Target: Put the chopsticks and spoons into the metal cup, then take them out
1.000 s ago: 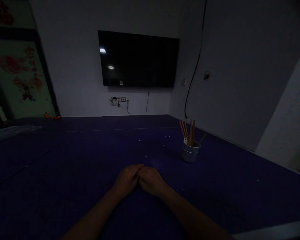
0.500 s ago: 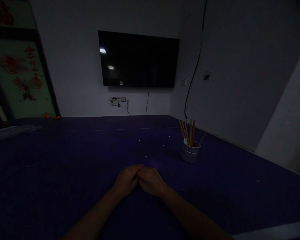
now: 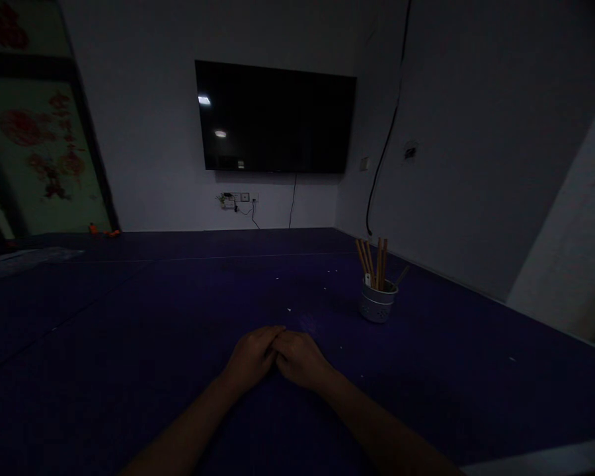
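Observation:
My left hand (image 3: 252, 357) and my right hand (image 3: 301, 357) lie palm down side by side on the dark blue table surface (image 3: 129, 330), fingertips touching each other. The fingers lie loosely flat and nothing shows in either hand. The room is dim. A small white perforated holder (image 3: 377, 305) stands to the right of and beyond my right hand, about a hand's length away. Several wooden sticks (image 3: 371, 261) stand upright in it.
A black wall-mounted screen (image 3: 275, 119) hangs on the far wall above a socket strip (image 3: 238, 198). A black cable (image 3: 384, 152) runs down the right wall. Clear plastic (image 3: 14, 259) and small orange items (image 3: 102, 231) lie at the far left edge.

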Motion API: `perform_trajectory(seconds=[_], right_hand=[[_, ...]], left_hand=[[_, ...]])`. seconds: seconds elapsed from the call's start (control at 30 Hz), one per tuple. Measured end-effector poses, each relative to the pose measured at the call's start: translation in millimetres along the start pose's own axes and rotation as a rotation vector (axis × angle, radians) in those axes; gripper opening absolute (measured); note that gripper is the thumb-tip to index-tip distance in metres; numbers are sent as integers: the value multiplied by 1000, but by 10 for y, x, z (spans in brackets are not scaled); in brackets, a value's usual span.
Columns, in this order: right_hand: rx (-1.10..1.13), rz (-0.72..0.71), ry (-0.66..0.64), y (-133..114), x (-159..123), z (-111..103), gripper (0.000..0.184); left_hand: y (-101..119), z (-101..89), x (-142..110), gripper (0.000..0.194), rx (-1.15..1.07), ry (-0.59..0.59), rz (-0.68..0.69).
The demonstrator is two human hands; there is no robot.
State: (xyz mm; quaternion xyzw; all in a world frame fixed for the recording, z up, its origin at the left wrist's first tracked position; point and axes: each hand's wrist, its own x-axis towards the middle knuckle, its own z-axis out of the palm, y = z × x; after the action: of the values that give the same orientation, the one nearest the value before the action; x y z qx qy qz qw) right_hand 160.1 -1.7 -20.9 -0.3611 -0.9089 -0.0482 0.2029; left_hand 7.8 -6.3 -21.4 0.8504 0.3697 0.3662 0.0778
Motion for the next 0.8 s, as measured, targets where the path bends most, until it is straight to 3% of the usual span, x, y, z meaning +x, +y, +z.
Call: perform_trajectory(seconds=[0.8], right_hand=[[20, 5, -23, 8, 11, 17, 25]], left_hand=[[3, -13, -6, 39, 39, 26, 38]])
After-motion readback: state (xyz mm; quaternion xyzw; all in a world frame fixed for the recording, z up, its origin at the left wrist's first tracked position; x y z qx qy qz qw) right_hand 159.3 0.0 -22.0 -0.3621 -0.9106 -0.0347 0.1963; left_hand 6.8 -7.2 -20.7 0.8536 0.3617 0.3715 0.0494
